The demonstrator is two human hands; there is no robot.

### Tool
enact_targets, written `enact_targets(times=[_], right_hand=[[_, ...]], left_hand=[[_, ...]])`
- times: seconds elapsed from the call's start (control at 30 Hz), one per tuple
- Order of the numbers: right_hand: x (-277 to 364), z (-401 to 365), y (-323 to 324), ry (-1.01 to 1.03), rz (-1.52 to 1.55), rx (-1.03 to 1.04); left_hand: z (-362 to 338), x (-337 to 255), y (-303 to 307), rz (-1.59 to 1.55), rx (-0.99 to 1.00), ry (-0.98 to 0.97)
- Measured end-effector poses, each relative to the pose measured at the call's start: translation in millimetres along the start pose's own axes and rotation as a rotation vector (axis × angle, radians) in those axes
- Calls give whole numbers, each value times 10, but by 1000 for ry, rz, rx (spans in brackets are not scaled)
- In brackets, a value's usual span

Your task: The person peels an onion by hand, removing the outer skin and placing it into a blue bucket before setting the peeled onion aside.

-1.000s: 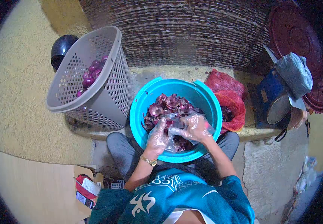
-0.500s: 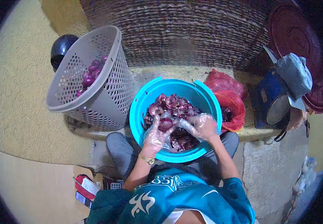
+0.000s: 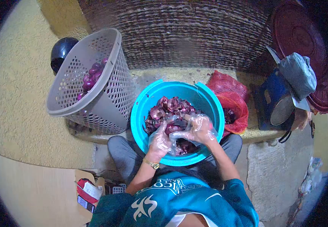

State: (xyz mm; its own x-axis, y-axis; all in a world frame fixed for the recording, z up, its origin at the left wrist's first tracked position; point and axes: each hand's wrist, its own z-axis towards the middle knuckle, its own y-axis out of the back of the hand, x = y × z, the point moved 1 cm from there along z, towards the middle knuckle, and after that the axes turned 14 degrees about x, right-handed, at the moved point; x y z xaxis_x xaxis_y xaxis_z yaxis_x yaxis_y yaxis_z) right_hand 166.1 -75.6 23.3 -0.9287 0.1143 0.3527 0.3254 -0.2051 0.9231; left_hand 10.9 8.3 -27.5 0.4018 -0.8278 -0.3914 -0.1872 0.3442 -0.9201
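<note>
Inside a turquoise tub (image 3: 139, 142) held between the knees, both hands work in clear plastic gloves. My left hand (image 3: 160, 140) is closed around a red onion (image 3: 170, 129). My right hand (image 3: 199, 129) has come up against that onion, its fingers curled and the thumb pointing left beneath it. A dark, flat shape shows at the right fingertips over the onion; I cannot tell what it is. Below and behind the hands lies a heap of purple onion skins (image 3: 175, 105).
A grey perforated basket (image 3: 115, 89) holding red onions (image 3: 92, 79) stands left of the tub. To the right lie red mesh sacks (image 3: 230, 87), one gaping open with dark contents. Farther right are a blue container (image 3: 268, 100) and a grey plastic bag (image 3: 298, 73).
My right hand has moved left and slightly up onto the onion. My left hand has shifted a little right with the onion, bringing the hands together.
</note>
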Motion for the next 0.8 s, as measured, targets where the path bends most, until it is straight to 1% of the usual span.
enact_targets(times=[0.13,0.2,0.23,0.3,0.33,0.4,0.43,0.5,0.53,0.6,0.63,0.8], right_hand=[[-13,-4,-13,-16,52,26],[-23,-8,0,-31,-1,64],[-20,-1,16,-30,-1,63],[-7,12,39,-18,15,124],[-10,6,27,-19,16,126],[-31,13,-14,-31,-18,153],[-52,20,-55,-30,-19,154],[-85,23,-115,5,130,112],[-95,24,-111,5,129,112],[-98,29,-95,-23,90,208],[-84,27,-81,-22,91,208],[-55,10,-71,-64,238,284]], left_hand=[[-23,-6,-95,-12,0,23],[-25,-26,-109,-109,6,18],[-21,-10,-84,-109,7,17],[-25,22,-29,197,-5,-59],[-35,20,-18,196,-6,-57],[-40,4,-23,-102,27,-13],[-32,-1,-41,-103,27,-15],[-16,-2,-79,-50,-2,-16],[-17,-7,-89,-50,-1,-16],[-21,-20,-104,-48,48,0],[-23,-18,-94,-48,47,-1],[-25,-19,-85,-12,-26,18]])
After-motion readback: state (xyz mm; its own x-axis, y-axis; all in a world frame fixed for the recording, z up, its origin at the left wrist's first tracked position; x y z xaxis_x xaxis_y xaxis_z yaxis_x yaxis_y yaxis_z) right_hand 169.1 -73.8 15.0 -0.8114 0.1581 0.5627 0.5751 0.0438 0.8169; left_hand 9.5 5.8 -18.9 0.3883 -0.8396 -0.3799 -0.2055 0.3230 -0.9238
